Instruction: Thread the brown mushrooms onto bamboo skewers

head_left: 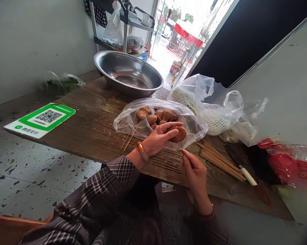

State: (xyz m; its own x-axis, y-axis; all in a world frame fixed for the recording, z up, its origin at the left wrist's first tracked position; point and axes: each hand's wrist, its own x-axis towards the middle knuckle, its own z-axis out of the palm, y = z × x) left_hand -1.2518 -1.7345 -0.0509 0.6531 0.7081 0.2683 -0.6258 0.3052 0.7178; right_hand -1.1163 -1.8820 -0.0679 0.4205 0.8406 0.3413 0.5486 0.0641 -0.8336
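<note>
Above the front of an open clear plastic bag, my left hand grips a round brown piece of food, thumb and fingers on its left side. Just below it, my right hand pinches a thin wooden skewer, whose upper end meets the underside of the piece; whether it has gone in is hidden. More brown pieces lie inside the bag. At the bag's left, skewered pieces rest with their sticks pointing toward the table's front edge.
A large steel basin sits behind the bag. Loose skewers and a knife with a pale handle lie right. White plastic bags stand at back right, red packaging at far right. A green QR sign lies left on the wooden table.
</note>
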